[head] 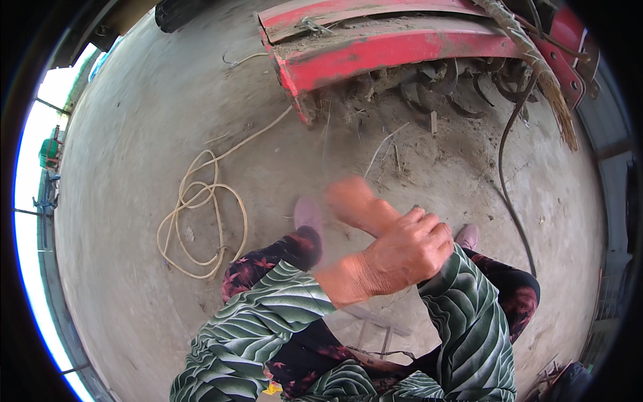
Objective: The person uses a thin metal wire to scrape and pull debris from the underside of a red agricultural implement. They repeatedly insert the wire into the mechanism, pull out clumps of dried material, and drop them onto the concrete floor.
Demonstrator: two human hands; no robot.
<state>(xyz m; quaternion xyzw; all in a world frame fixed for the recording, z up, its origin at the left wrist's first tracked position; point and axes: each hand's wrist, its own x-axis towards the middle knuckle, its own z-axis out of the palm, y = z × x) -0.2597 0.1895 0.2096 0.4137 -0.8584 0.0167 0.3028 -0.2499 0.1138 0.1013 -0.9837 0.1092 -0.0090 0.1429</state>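
My left hand (407,254) crosses over my right forearm with its fingers curled, gripping the cuff of my right sleeve (464,301). The sleeve is green with white wavy lines. Beneath it, my right hand (349,201) reaches out to the left, blurred by motion, so its fingers cannot be made out. Beyond both hands stands a red rotary tiller (397,53), its cover coated with dirt and dry plant bits. Curved metal tines (452,95) show under the cover, with soil and plant scraps caught around them.
Left of my feet, a pale cord (216,186) lies loosely coiled and runs to the tiller. A dark hose (504,166) curves along the floor at right. A wrapped stick (545,75) with a frayed end leans over the tiller. Dry stalks (384,145) litter the concrete floor (125,151).
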